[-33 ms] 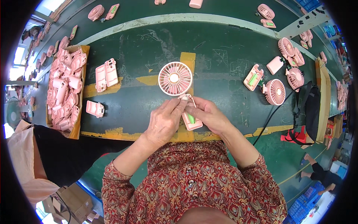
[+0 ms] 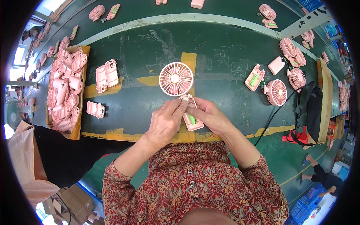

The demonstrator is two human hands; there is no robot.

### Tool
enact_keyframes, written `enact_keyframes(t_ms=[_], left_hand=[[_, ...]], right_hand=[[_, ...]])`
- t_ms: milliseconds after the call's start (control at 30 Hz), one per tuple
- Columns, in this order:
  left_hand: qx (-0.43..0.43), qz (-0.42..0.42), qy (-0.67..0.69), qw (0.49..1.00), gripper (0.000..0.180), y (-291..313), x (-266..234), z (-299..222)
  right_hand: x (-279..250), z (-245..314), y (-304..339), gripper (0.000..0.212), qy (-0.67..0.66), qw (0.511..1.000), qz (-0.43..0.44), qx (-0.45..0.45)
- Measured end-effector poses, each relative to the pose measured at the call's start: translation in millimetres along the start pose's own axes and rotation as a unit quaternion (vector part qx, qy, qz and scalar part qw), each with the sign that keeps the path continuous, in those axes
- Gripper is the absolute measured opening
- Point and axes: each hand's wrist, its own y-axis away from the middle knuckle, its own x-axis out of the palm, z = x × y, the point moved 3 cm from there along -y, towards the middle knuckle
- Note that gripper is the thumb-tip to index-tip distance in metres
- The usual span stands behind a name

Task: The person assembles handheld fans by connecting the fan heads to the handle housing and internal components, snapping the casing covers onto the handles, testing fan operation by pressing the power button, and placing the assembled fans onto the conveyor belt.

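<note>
In front of me lies a pink handheld fan (image 2: 176,79), its round grille flat on the bench and its handle toward me. The handle shell (image 2: 195,124) is open, showing a green piece inside. My left hand (image 2: 167,119) pinches the joint between fan head and handle, fingers closed. My right hand (image 2: 210,115) grips the handle shell from its right side, thumb over the top near the left fingertips. Whatever small part lies beneath the fingertips is hidden.
A cardboard box (image 2: 84,75) of pink shell parts stands at left, with loose pink shells (image 2: 107,75) beside it. More fans (image 2: 277,92) and an open handle (image 2: 255,78) lie at right, near a black cable (image 2: 270,123) and black bag (image 2: 313,108). Someone (image 2: 325,176) is at far right.
</note>
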Motion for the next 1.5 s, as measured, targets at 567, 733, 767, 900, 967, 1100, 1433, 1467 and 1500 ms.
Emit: enact_keyframes(t_ms=[567,733,767,900,967,1100,1433,1467,1500], left_hand=[[0.006,0.051,-0.024,0.998,0.037,-6.1,0.2,-8.2],[-0.002,0.069,-0.016,0.997,0.03,-14.5,-1.4,-3.4],[0.005,0.045,0.009,0.999,0.033,-15.9,-2.2,-1.2],[-0.034,-0.005,0.073,0.997,0.048,-14.9,-9.7,0.7],[-0.057,0.033,0.059,0.996,0.057,-6.9,-4.9,4.6],[-0.13,-0.015,0.1,0.986,0.046,-1.8,-15.1,23.3],[-0.267,-0.046,-0.355,0.895,0.023,16.8,-75.5,158.4],[-0.281,-0.054,-0.344,0.894,0.019,18.3,-71.1,161.8],[-0.297,-0.063,-0.337,0.891,0.014,20.2,-68.5,162.7]], right_hand=[[2.9,-0.8,2.6,0.024,0.082,0.996,-0.03,-0.016],[2.8,1.2,-1.0,0.024,0.079,0.996,-0.036,-0.028],[1.0,0.7,-2.7,0.025,0.057,0.998,-0.028,-0.005],[0.8,4.8,-9.5,0.035,0.042,0.999,0.002,0.02],[2.0,4.6,-8.4,0.036,0.037,0.998,-0.029,0.033],[4.1,6.9,-8.3,0.031,-0.028,0.996,-0.069,0.044],[6.5,2.9,-15.9,0.032,-0.097,0.993,-0.07,0.002],[6.5,3.3,-15.1,0.033,-0.102,0.993,-0.066,-0.009],[6.7,3.5,-15.8,0.033,-0.102,0.992,-0.073,-0.01]])
